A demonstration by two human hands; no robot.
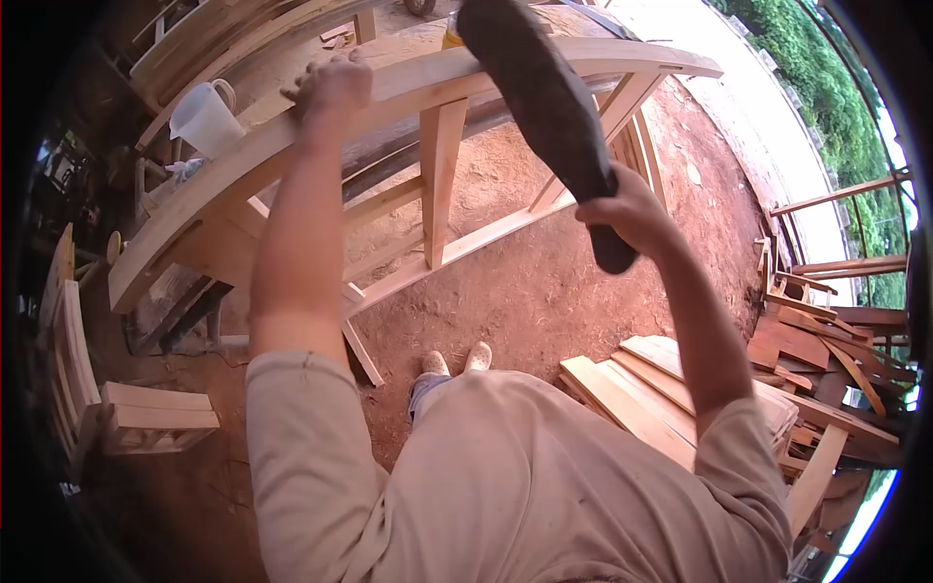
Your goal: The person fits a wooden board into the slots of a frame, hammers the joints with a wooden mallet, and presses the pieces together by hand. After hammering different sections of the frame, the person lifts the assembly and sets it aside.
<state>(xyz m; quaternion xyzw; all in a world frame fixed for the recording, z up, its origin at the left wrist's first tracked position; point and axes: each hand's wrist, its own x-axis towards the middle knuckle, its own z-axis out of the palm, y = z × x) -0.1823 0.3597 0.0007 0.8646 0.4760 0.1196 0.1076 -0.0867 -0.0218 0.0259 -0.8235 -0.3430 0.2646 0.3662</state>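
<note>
A pale wooden frame [442, 180] stands in front of me, its long top rail curved in this view and joined by uprights to a lower rail. My left hand [333, 89] is closed over the top rail, fingers curled toward the far side. My right hand [630, 212] grips the narrow end of a dark club-shaped mallet [544, 97]. The mallet is raised, its thick end pointing up and away, and it overlaps the right part of the top rail in this view.
A white plastic jug [206, 120] stands behind the rail at left. Planks [632, 398] lie stacked on the dirt floor at right, near a heap of scrap wood [807, 340]. A slatted wooden piece [160, 418] sits at lower left. My feet [457, 360] are below the frame.
</note>
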